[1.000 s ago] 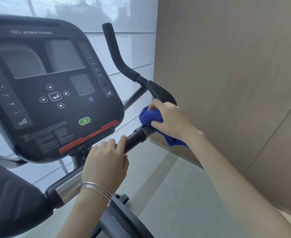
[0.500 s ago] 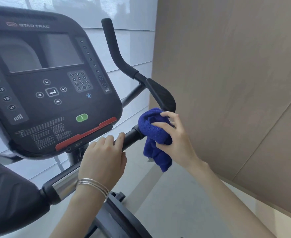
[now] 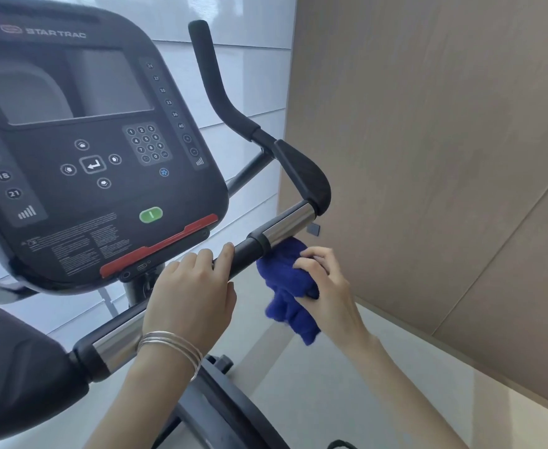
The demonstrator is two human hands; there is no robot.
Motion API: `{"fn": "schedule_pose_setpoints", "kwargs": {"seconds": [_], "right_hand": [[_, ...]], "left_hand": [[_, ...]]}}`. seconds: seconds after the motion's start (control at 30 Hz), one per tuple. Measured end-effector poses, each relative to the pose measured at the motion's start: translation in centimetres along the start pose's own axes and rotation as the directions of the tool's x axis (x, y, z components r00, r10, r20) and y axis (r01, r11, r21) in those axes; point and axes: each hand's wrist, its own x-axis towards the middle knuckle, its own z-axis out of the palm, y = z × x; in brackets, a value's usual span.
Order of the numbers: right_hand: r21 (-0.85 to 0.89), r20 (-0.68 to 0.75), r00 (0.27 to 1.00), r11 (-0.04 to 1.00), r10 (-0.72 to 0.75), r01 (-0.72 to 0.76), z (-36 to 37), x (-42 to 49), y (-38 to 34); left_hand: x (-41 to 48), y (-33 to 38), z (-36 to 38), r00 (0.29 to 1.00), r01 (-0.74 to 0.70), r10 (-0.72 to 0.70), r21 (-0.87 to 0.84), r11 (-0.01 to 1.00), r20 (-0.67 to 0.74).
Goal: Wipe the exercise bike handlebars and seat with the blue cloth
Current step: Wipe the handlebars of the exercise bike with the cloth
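The exercise bike's right handlebar point(image 3: 285, 226) runs from lower left to upper right, with a chrome section, a black elbow pad and an upright black grip point(image 3: 216, 92). My left hand point(image 3: 191, 296), with thin silver bangles on the wrist, is wrapped over the black part of the bar. My right hand point(image 3: 326, 286) holds the bunched blue cloth point(image 3: 285, 286) just under the chrome section; the cloth's top touches the bar's underside and its tail hangs down. The seat is out of view.
The black console point(image 3: 88, 150) with screen and keypad fills the upper left. A tan panelled wall point(image 3: 444, 157) stands close on the right. A black elbow pad point(image 3: 10, 377) sits at lower left, and the bike's frame point(image 3: 233, 413) lies below my arms, over a pale floor.
My right hand has come off the bar's top and dropped below it with the cloth, uncovering the chrome section. My left hand keeps its hold.
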Motion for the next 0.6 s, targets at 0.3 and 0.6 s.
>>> {"fn": "schedule_pose_setpoints", "kwargs": {"seconds": [0.3,0.6], "right_hand": [[-0.072,-0.231,0.968,0.994,-0.102,0.088,3.4,1.3,0.3],[0.156,-0.454,0.866,0.976,0.208,-0.153,3.2,3.9,3.7]], "left_hand": [[0.0,-0.1,0.2,0.998,-0.021,0.022,0.015,1.000,-0.056],[-0.1,0.0,0.0,1.000,0.006,-0.005,0.022,1.000,-0.008]]}}
